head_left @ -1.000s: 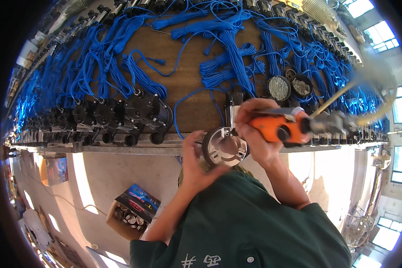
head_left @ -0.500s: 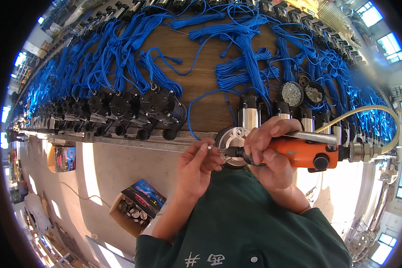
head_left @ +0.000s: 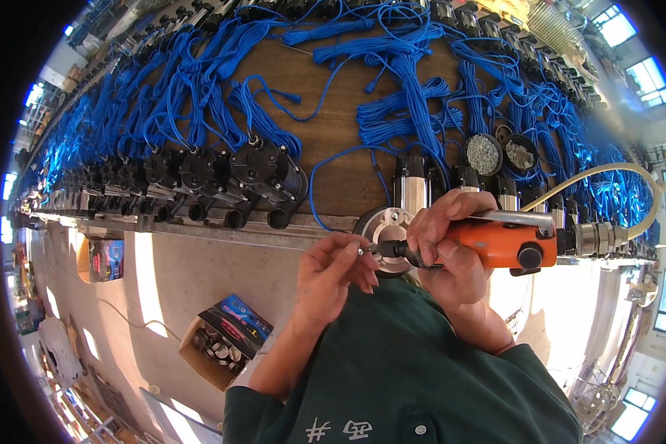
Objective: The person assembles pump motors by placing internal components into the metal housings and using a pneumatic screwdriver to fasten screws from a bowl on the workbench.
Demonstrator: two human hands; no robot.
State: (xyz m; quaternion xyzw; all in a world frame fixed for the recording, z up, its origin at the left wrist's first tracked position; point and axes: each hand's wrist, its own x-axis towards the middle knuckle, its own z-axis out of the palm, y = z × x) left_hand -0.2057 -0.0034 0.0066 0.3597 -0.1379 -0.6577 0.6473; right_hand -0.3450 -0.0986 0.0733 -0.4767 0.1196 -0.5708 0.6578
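An orange pneumatic screwdriver (head_left: 488,245) lies level in my right hand (head_left: 451,248), fingers wrapped round its dark front end. Its bit points left, toward my left hand (head_left: 333,270). Thumb and fingers of that hand pinch a small silver screw (head_left: 361,251) at the tip of the bit. Whether the screw sits fully on the bit is too small to tell. Just behind the bit is a pump (head_left: 409,185) with a steel body and blue cable, its round metal end (head_left: 385,217) facing me and partly hidden by my right hand and the tool.
Black-topped pumps (head_left: 270,177) line the bench edge on the left. Blue cable bundles (head_left: 407,89) cover much of the brown bench (head_left: 325,155). Two round bowls of small metal parts (head_left: 485,154) stand at right. A pale air hose (head_left: 614,169) loops from the tool. An open carton (head_left: 218,344) holds metal parts below.
My left hand has shifted slightly right, bringing the screw from beside the bit to its tip. The screwdriver stays nearly in place, tipped a little.
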